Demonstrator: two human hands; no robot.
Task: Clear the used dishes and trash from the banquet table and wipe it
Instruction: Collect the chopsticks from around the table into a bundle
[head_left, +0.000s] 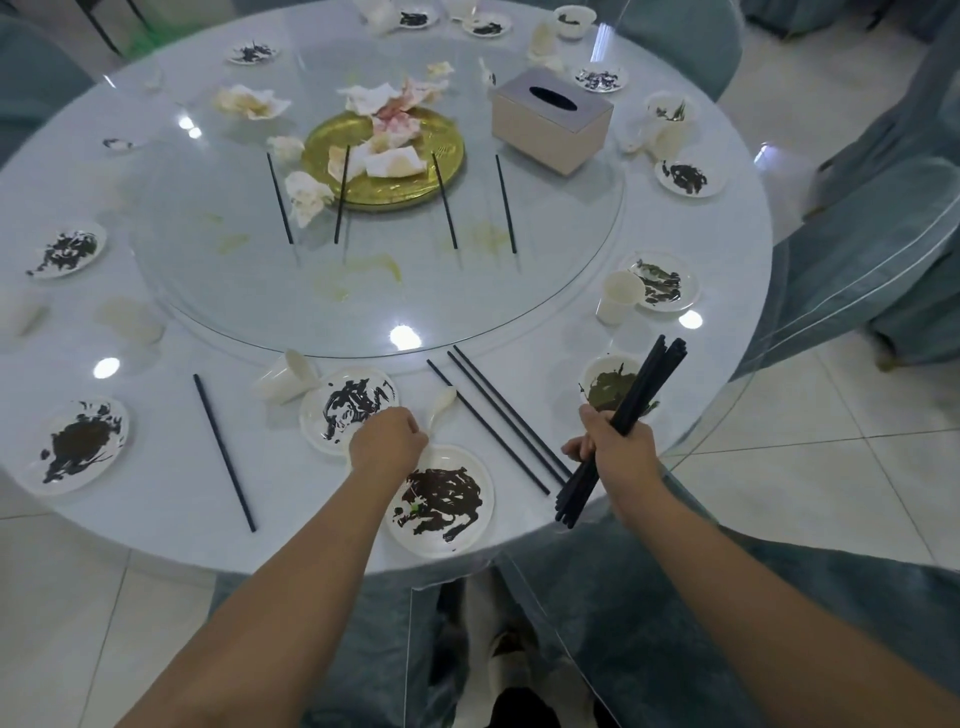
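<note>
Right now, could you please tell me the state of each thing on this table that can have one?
Right hand: grip closed on a bundle of black chopsticks.
Left hand: curled at the white plastic spoon; grip unclear.
Near white paper cup: tipped over.
Right white paper cup: upright.
Near white round plate: smeared with dark sauce.
Round gold tray: strewn with crumpled napkins.

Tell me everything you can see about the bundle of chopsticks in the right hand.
The bundle of black chopsticks is several thin, straight, matte sticks, likely plastic or lacquered; the exact count is unclear. The right hand grips them near the middle, fingers curled round. They tilt diagonally, upper ends fanned slightly over a soiled bowl, lower ends pointing down past the table edge. They look dry and unbroken, touching only the hand.
</note>
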